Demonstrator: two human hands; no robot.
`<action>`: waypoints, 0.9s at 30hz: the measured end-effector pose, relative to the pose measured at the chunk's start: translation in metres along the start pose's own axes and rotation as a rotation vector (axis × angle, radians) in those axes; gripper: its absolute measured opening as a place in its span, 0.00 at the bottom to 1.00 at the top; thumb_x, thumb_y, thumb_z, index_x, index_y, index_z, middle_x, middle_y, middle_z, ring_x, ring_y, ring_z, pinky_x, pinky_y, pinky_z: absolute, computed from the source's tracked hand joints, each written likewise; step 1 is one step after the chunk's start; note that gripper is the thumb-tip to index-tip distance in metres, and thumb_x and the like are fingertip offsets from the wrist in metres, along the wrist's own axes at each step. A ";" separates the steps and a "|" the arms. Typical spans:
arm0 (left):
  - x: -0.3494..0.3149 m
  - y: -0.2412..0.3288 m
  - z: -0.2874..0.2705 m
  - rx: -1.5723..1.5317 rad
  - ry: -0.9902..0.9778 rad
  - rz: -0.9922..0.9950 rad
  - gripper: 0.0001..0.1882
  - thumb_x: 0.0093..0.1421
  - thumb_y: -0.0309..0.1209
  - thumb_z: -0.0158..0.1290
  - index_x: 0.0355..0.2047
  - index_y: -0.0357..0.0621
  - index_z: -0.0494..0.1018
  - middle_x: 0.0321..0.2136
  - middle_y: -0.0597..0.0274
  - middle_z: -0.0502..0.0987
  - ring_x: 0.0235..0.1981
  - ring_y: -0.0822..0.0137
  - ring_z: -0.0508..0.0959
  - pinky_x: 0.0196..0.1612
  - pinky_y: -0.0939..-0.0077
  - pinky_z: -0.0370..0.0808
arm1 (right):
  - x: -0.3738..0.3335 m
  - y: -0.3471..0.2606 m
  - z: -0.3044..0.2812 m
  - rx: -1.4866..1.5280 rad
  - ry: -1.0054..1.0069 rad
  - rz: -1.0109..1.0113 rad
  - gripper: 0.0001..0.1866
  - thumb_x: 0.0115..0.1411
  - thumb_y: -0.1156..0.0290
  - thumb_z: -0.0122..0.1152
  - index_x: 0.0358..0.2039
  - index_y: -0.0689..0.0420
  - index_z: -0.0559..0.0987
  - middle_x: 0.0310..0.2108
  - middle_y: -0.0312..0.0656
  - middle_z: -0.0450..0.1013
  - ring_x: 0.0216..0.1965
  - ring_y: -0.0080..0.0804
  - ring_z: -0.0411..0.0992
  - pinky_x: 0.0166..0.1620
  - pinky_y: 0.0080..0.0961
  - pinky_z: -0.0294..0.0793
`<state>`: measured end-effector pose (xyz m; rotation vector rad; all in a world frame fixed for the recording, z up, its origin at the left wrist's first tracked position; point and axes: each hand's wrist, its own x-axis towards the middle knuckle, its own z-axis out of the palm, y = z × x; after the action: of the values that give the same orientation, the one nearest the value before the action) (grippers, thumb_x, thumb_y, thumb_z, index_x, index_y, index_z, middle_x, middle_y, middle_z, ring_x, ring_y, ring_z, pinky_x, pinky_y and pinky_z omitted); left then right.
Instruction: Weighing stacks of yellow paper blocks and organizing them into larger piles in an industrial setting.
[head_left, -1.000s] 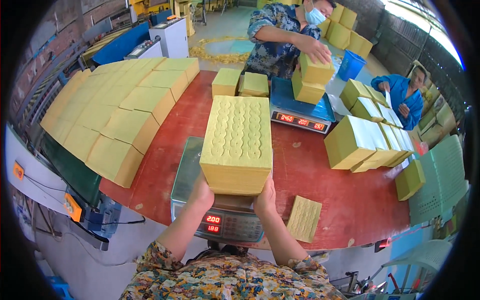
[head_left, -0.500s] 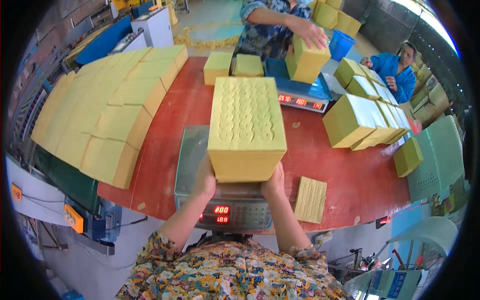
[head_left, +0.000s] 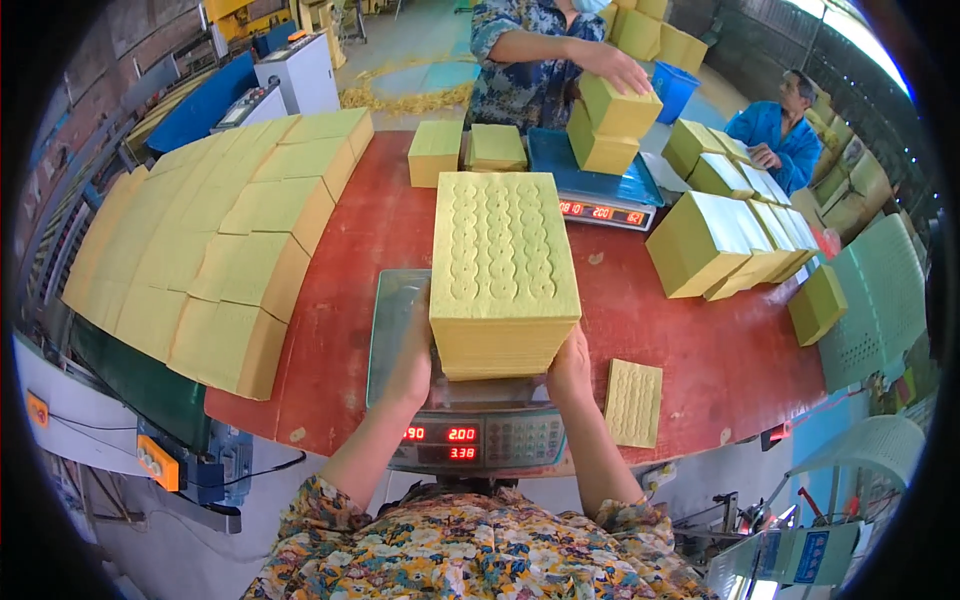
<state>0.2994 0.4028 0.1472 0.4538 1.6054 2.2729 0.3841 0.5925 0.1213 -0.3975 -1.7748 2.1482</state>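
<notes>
A tall stack of yellow paper [head_left: 505, 345], its top sheet pressed with rows of coin-like rings, is between my two hands over a digital weighing scale [head_left: 400, 310]. My left hand [head_left: 415, 355] presses against the stack's left side, and my right hand [head_left: 570, 365] is on its right side; most fingertips are hidden by the paper. Red digits glow on the scale's front panel [head_left: 480, 442]. To the right of my right hand lies a thin pad of the same embossed paper [head_left: 633, 403] on the red table [head_left: 690, 370].
Rows of yellow paper stacks [head_left: 230, 240] fill the left. Across the table a co-worker's hand [head_left: 620, 70] rests on stacked paper blocks [head_left: 605, 130] on a second scale [head_left: 555, 165]. More stacks [head_left: 700, 245] stand at right, near a person in blue [head_left: 785, 140].
The digits on my scale have changed while my hands stay on the stack. My view has shifted slightly. The co-worker's upper block now sits offset from the lower one.
</notes>
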 end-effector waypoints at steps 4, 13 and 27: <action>0.002 -0.007 0.001 -0.104 0.062 0.002 0.30 0.74 0.47 0.34 0.68 0.39 0.56 0.64 0.57 0.63 0.65 0.64 0.60 0.67 0.67 0.54 | -0.007 -0.003 0.010 -0.048 0.114 -0.212 0.26 0.73 0.55 0.39 0.62 0.62 0.65 0.59 0.44 0.66 0.61 0.32 0.62 0.62 0.29 0.60; 0.000 -0.040 -0.015 0.088 -0.016 -0.110 0.29 0.66 0.42 0.53 0.62 0.41 0.62 0.57 0.61 0.69 0.57 0.70 0.69 0.58 0.68 0.68 | -0.013 0.007 0.012 -0.048 0.060 -0.121 0.28 0.75 0.57 0.35 0.67 0.62 0.62 0.65 0.47 0.62 0.66 0.34 0.58 0.67 0.29 0.54; -0.076 -0.045 0.035 0.009 -0.148 0.033 0.24 0.64 0.32 0.52 0.57 0.34 0.66 0.53 0.51 0.74 0.54 0.62 0.73 0.56 0.66 0.70 | -0.128 0.035 -0.045 -0.551 0.263 -0.286 0.26 0.74 0.64 0.37 0.66 0.65 0.61 0.64 0.49 0.62 0.66 0.35 0.58 0.66 0.30 0.55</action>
<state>0.3867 0.4134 0.1107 0.6396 1.5461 2.2001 0.5162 0.5726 0.0791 -0.4913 -2.0934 1.3300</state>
